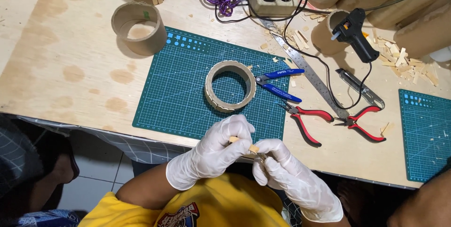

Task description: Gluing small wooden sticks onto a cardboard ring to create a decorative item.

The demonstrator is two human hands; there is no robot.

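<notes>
On the left part of the tabletop (61, 67), near the far edge, stands a short cardboard ring (139, 27). Next comes a green cutting mat (178, 95) reaching the near edge, and on it lies a second cardboard ring (230, 86). Just over the near edge, the left hand (213, 152) in a white glove has its grip clamped on a small wooden stick (244, 144). The right hand (282, 168), also gloved, pinches the other end of the stick. To the right of the mat lie blue cutters (279, 83), a steel ruler (307, 74), red pliers (307, 119), and farther right a black glue gun (357, 34).
</notes>
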